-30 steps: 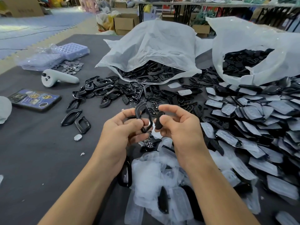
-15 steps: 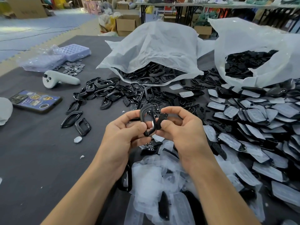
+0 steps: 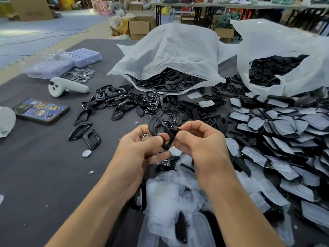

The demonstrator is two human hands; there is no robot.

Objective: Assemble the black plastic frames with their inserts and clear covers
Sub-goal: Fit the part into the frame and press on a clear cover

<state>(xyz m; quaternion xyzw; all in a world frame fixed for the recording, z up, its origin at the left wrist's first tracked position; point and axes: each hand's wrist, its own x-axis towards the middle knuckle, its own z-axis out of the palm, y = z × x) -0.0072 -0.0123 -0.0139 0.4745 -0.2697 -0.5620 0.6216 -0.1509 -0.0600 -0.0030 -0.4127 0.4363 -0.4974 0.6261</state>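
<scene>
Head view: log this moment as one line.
left hand: holds black frame | right hand: pinches insert against frame | stage: fitting insert | clear cover: not yet on

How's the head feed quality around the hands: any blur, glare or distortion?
Head view: left hand, right hand and black frame sharp; light soft, shadows faint; mild sheen on the white bag; clear covers near the bottom edge smeared.

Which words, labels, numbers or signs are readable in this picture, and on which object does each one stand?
No text is readable.
Phone: coloured printed pictures on its back, any lettering too blurred.
Cardboard box: faint dark marking, too blurred to read.
Black frame: no marking shows.
</scene>
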